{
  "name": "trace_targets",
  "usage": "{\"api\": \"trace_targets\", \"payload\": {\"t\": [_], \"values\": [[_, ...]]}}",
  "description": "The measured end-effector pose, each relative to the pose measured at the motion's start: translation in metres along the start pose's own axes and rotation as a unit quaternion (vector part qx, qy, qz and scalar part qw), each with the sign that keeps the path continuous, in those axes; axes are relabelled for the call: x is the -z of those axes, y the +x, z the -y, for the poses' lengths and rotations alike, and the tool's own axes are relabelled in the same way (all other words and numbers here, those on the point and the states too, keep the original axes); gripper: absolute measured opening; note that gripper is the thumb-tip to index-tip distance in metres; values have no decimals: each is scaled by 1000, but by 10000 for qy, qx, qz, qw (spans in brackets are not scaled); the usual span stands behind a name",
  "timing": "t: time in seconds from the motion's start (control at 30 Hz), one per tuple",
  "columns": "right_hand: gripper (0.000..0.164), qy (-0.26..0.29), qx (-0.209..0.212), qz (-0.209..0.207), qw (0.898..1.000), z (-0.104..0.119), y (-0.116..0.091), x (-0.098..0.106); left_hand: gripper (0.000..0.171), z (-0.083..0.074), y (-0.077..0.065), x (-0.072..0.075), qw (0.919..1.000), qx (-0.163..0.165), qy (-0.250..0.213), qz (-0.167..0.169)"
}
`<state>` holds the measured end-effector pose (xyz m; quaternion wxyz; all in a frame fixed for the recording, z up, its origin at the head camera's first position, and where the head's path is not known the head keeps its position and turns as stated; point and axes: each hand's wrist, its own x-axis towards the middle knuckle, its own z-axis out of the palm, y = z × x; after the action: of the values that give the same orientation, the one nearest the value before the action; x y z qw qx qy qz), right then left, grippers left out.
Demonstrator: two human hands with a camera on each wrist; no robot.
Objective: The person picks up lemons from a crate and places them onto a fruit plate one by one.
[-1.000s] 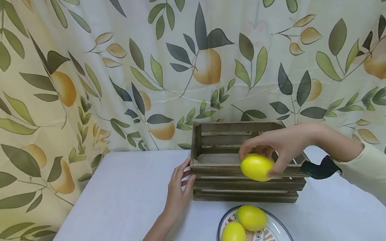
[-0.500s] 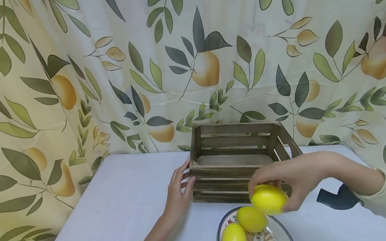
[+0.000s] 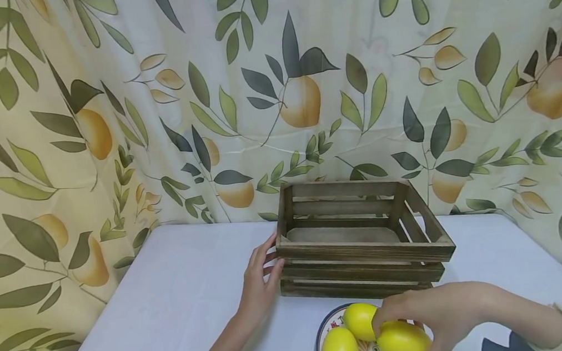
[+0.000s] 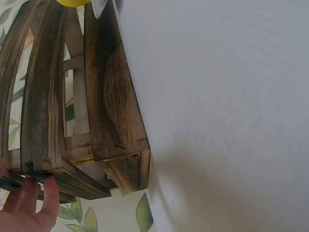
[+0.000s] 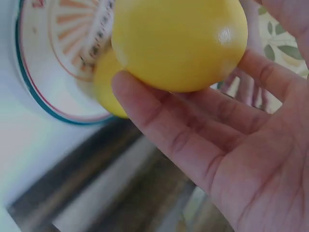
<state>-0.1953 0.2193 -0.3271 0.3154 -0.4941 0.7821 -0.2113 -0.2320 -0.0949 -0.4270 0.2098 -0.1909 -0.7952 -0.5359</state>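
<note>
My right hand (image 3: pixel 443 309) holds a yellow lemon (image 3: pixel 403 342) low over the right part of a patterned round plate (image 3: pixel 330 323). In the right wrist view its fingers lie along one side of the lemon (image 5: pixel 178 43). Two more lemons sit on the plate, one at the left (image 3: pixel 339 350) and one toward the back (image 3: pixel 360 320). Behind the plate stands a dark slatted wooden crate (image 3: pixel 358 253), its visible floor bare. My left hand (image 3: pixel 257 280) rests on the crate's left end, fingertips at the slats; the left wrist view shows them against the crate's corner (image 4: pixel 123 169).
A white cloth (image 3: pixel 194 278) covers the table, stretching out to the left and right of the crate. Right behind the crate hangs a curtain (image 3: pixel 325 110) printed with leaves and fruit, which also runs along the left side.
My right hand has carried the lemon from over the crate's front edge down and toward me to the plate. The left hand has stayed on the crate's left end.
</note>
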Motion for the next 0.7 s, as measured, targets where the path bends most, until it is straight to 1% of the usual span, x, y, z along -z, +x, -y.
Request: {"api": "trace_targets", "payload": {"t": [0.13,0.27,0.43,0.53,0.63,0.67,0.7], "values": [[48,10,-133,-73,9999,-5,4,-13,53,0,0,0,10000,-41,20,-49],[49,-36,-155,-151,9998,-10,8,-23,54,0,0,0,10000,-46,24,-26],[43,96,32,-337,9994,-14,11,-36,54,-2,-1,1,10000,46,-25,0],[41,233,29,-448,9987,-16,12,-42,54,-3,-1,1,10000,93,-30,-3],[37,624,-267,-524,9963,-16,12,-49,54,-3,-1,1,10000,91,-30,-11],[36,858,-394,-537,9941,-15,12,-51,54,-3,-1,0,10000,87,-27,-16],[33,1370,-607,-521,9873,-15,11,-54,54,-3,-1,0,9999,97,-27,-15]]}}
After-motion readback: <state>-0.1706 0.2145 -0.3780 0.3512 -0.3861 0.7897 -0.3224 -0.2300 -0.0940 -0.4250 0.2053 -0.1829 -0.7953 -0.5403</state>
